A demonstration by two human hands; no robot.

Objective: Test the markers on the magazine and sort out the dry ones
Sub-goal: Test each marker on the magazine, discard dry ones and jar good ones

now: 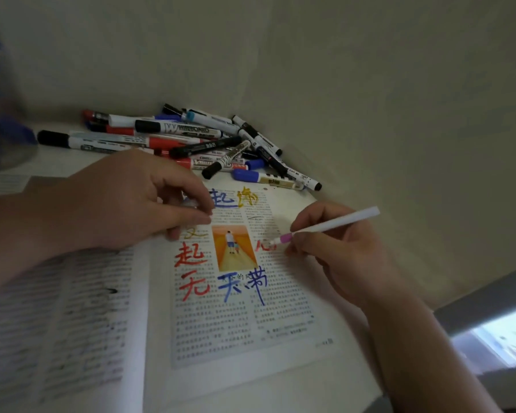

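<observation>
An open magazine [221, 329] lies on the white table, its right page covered with red, blue and yellow marker characters. My right hand [337, 251] grips a slim white marker [334, 223] with a pink collar, its tip touching the page by a faint pink stroke. My left hand [137, 201] rests on the upper part of the page, its fingers curled and pinching something small that looks like a clear cap; I cannot tell for sure. A pile of several capped whiteboard markers [191, 141] lies beyond the magazine against the wall.
The wall [370, 99] runs close behind the marker pile and along the right of the table. The table edge [399, 338] falls away at the right, with the floor below. A blurred blue and white object [0, 114] stands at the far left.
</observation>
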